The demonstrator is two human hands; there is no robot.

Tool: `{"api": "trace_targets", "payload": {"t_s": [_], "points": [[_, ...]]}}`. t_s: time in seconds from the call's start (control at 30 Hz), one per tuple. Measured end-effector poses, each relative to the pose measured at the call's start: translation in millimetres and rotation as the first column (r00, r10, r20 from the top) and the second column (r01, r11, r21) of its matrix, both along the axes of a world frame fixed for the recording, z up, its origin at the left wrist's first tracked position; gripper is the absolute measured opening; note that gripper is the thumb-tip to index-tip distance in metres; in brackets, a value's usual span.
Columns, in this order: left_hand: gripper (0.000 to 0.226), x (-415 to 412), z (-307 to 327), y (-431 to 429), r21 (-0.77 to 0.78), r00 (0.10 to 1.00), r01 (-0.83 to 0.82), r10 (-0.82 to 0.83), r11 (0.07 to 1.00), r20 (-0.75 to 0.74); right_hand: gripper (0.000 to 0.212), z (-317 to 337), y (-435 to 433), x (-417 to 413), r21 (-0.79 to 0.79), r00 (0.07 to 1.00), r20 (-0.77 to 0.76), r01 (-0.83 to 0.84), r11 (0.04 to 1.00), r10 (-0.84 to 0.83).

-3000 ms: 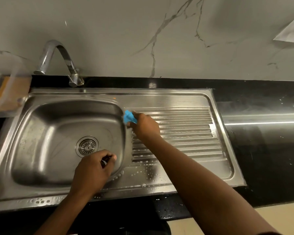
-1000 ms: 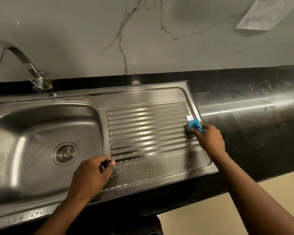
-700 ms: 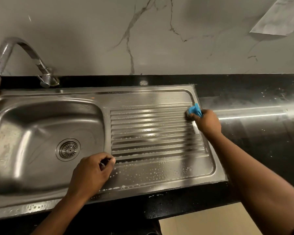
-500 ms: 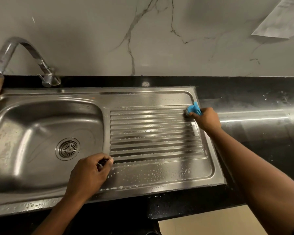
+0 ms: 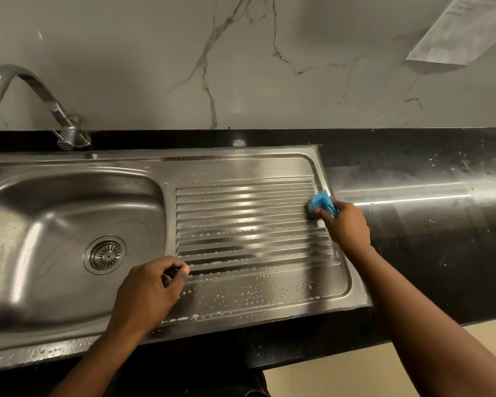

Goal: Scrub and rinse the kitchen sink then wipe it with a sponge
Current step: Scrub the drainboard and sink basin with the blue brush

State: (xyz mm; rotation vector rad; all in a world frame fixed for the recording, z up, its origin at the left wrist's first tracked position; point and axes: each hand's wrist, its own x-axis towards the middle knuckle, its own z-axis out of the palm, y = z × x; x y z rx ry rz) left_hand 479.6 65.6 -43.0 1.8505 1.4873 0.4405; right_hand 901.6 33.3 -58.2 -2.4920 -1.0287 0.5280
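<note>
The steel sink (image 5: 55,224) has a ribbed drainboard (image 5: 241,219) on its right, wet and dotted with soap bubbles. My right hand (image 5: 345,227) grips a blue scrubber (image 5: 321,202) and presses its dark underside on the drainboard's right edge, at the upper ribs. My left hand (image 5: 149,293) rests on the ledge between basin and drainboard with its fingers curled under the thumb. Something small and dark shows between them, and I cannot tell what it is. The round drain (image 5: 105,255) sits in the basin floor.
A curved chrome tap (image 5: 26,81) stands behind the basin at the left, with no water running. A wet black countertop (image 5: 427,224) stretches to the right of the sink. Marble wall behind, with a paper sheet (image 5: 455,32) stuck at the upper right.
My right hand carried the scrubber from the drainboard's left end to its right edge, and over the last second rubbed it up and down there. My left hand stayed put.
</note>
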Motion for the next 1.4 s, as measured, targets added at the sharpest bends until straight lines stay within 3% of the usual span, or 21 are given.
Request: {"api": "trace_targets", "payload": {"t_s": [0.1, 0.27, 0.43, 0.6, 0.7, 0.9, 1.07, 1.23, 1.4], "points": [[0.009, -8.6, -1.6, -2.8, 0.008, 1.000, -0.009, 0.010, 1.000, -0.016, 0.051, 2.3, 29.3, -13.4, 0.025, 0.999, -0.040, 0.013, 1.000, -0.012], [0.007, -24.2, -8.0, -13.4, -0.010, 0.996, -0.077, 0.077, 0.997, -0.044, 0.035, -3.4, 62.6, -110.3, 0.064, 0.971, -0.161, -0.169, 0.983, 0.178], [0.011, -33.9, -11.8, -24.4, -0.040, 0.995, -0.087, 0.085, 0.995, -0.050, 0.052, -14.2, 82.6, -226.8, 0.092, 0.906, -0.155, -0.382, 0.919, 0.393], [0.010, -49.0, -12.9, -27.3, -0.014, 0.995, -0.090, 0.090, 0.996, -0.050, 0.056, -11.7, 58.7, -263.1, 0.022, 0.855, -0.069, -0.514, 0.857, 0.515], [0.010, -58.6, -13.6, -23.5, -0.025, 0.997, -0.059, 0.057, 0.998, -0.056, 0.059, -16.8, 23.2, -252.8, 0.003, 0.868, -0.038, -0.495, 0.869, 0.495], [0.012, -78.7, -4.5, -18.2, -0.008, 0.999, 0.023, -0.024, 1.000, -0.028, 0.066, -14.8, -3.0, -194.4, -0.084, 0.958, 0.026, -0.282, 0.956, 0.285], [0.009, -101.3, -2.2, -22.2, -0.016, 0.998, 0.057, -0.056, 0.998, 0.015, 0.056, -8.8, 13.4, -224.5, -0.035, 0.982, -0.027, -0.185, 0.982, 0.184], [0.009, -121.5, -1.0, -24.9, 0.003, 0.992, 0.122, -0.122, 0.992, 0.006, 0.060, -15.0, 21.0, -305.8, -0.021, 0.966, -0.079, -0.249, 0.968, 0.247], [0.013, -144.8, -0.8, -22.0, 0.018, 0.995, 0.088, -0.089, 0.996, 0.042, 0.065, -23.8, -22.3, -347.0, -0.054, 0.932, -0.099, -0.354, 0.934, 0.347]]}}
